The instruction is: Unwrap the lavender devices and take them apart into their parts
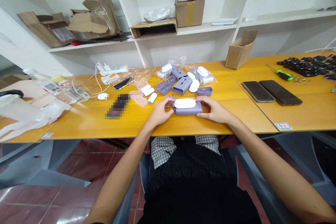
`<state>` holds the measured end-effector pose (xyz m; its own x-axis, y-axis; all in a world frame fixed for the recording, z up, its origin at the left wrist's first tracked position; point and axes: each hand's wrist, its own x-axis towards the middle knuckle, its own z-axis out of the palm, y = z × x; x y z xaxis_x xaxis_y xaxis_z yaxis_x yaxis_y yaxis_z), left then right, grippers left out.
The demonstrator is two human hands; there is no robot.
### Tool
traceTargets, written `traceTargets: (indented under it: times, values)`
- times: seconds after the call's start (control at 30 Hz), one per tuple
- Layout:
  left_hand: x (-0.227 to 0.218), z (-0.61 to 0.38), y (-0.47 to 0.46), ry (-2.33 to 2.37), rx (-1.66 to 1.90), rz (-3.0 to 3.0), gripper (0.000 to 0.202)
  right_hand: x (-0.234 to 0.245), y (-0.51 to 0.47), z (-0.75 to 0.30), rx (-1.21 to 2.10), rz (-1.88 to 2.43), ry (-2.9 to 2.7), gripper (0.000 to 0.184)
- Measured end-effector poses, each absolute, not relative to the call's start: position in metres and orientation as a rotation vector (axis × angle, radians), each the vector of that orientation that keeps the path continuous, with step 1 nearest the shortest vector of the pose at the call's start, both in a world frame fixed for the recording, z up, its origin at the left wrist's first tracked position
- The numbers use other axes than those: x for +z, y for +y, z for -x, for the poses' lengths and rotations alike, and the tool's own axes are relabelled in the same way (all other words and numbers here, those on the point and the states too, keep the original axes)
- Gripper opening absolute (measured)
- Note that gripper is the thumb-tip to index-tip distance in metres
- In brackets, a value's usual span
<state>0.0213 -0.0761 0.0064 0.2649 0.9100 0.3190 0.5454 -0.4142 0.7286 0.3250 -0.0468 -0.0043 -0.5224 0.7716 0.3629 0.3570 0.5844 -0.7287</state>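
Note:
Close to the table's front edge lies a purple plastic housing [189,111] with a patterned side, and a white oval piece [185,103] rests at its top. My left hand [162,112] grips its left end, thumb in front and fingers behind. At the other end my right hand [214,110] has thumb and fingers curled round the corner. Just behind are more purple housings [182,83], purple oval cups [167,85], another purple cup [204,91], metal springs [186,95] and white oval parts [194,85]. White cylinders [148,90] lie left of them.
Two dark phones [271,92] and a green-handled screwdriver [284,75] lie to the right, near a pile of black parts [301,66]. On the left are white cables [98,80], a phone [124,83] and plastic bottles [52,85]. Shelves with cardboard boxes [190,12] stand behind.

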Motion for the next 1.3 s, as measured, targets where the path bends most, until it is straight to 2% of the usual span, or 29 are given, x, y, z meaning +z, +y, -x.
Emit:
traceTargets:
  times: [0.1, 0.3, 0.63, 1.0, 1.1, 1.2, 1.3]
  values:
    - [0.003, -0.015, -0.081, 1.266, 1.023, -2.071, 0.042, -0.004, -0.055, -0.323, 0.629, 0.938, -2.179, 0.056]
    - [0.004, -0.022, -0.083, 1.277, 0.973, -2.123, 0.059, -0.006, -0.058, -0.323, 0.598, 0.985, -2.211, 0.067]
    - [0.006, -0.025, -0.078, 1.299, 1.009, -2.027, 0.042, -0.011, -0.057, -0.323, 0.511, 0.921, -2.246, 0.061]
    - [0.005, -0.028, -0.083, 1.407, 1.091, -2.022, 0.042, -0.004, -0.059, -0.322, 0.501, 0.935, -2.227, 0.058]
    - [0.005, -0.022, -0.084, 1.447, 1.033, -2.142, 0.047, -0.006, -0.058, -0.325, 0.482, 0.931, -2.229, 0.059]
    - [0.004, -0.011, -0.083, 1.416, 0.883, -2.221, 0.055, -0.012, -0.057, -0.333, 0.442, 0.953, -2.286, 0.068]
    - [0.001, -0.005, -0.084, 1.533, 0.803, -2.27, 0.062, -0.019, -0.059, -0.341, 0.328, 1.113, -2.364, 0.073]
